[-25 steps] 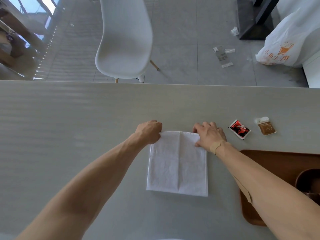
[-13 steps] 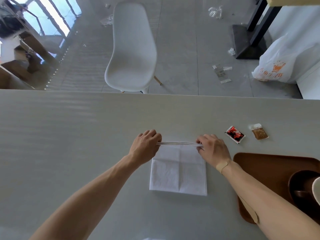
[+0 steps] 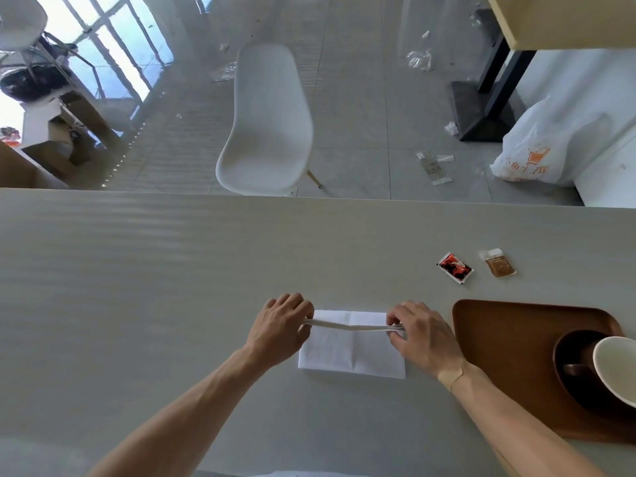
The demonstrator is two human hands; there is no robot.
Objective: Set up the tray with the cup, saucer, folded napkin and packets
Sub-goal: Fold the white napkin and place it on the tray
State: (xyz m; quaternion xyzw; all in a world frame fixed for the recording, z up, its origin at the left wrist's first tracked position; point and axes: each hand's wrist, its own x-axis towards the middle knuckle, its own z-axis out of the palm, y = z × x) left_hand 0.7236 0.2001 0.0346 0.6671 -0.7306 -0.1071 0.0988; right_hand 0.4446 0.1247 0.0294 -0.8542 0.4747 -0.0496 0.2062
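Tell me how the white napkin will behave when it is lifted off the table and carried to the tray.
The napkin is probably floppy: the raised edge held by the left hand and right hand dips slightly between them. It looks thin and light, so it could unfold unless held across the fold. Its creases seem to keep their shape, so a flat two-handed carry to the tray should work.

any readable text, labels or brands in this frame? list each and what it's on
No text can be read with confidence.
White plastic bag on the floor: orange basket logo over orange characters, too blurred to read.
Red packet on the table: white mark, not readable.
Brown packet: faint print, too small to read.
Napkin, tray, cup: no print visible.
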